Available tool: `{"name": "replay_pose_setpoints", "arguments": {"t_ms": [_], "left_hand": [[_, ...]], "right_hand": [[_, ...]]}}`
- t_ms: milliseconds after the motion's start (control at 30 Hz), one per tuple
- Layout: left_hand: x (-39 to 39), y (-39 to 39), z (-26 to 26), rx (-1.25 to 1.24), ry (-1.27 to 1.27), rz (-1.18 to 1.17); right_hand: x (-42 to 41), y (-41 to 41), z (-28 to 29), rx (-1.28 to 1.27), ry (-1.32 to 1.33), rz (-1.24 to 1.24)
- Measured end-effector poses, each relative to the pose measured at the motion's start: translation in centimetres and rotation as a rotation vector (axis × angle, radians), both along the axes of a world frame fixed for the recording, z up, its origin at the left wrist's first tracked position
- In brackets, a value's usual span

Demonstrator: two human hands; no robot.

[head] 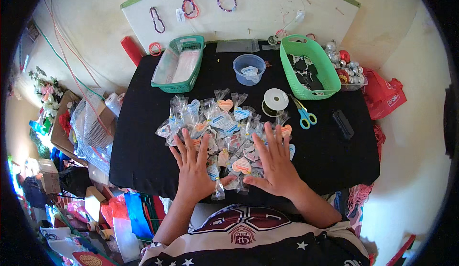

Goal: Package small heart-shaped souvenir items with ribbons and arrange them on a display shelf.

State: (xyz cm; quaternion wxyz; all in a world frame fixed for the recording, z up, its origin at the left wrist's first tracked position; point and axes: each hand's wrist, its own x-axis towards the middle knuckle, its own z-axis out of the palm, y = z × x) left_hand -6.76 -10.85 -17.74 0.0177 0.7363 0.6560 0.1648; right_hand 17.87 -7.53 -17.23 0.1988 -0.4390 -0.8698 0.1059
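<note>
A wide pile of small clear plastic bags [229, 122] with heart-shaped tags lies on the black cloth of the table. My left hand [195, 169] rests with spread fingers on the pile's left part. Opposite it, my right hand [276, 164] lies on the right part, fingers also apart. Neither hand grips anything that shows. Just beyond the pile stand a spool of dark ribbon [275, 101] and scissors with blue and yellow handles [307, 118]. Some bags under the palms and fingers are hidden.
At the back are a teal basket [199, 65] with clear sleeves, a round plastic tub [249, 81] with tags, and a green basket [331, 76] with dark pieces. A black case [343, 124] lies at the right. Bracelets [226, 1] hang on the white board behind.
</note>
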Motion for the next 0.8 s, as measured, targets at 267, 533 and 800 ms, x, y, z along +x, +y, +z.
{"name": "replay_pose_setpoints", "arguments": {"t_ms": [267, 533, 800], "left_hand": [[-0.4, -0.4, 0.6, -0.009, -0.017, -0.014], [-0.7, -0.1, -0.1, -0.012, -0.039, 0.007], [-0.8, 0.3, 0.1, -0.008, -0.061, 0.007]], "right_hand": [[4.2, -0.1, 1.7, 0.091, 0.165, -0.109], [10.1, -0.7, 1.5, 0.099, -0.026, -0.338], [10.3, -0.4, 0.7, 0.003, -0.120, -0.366]]}}
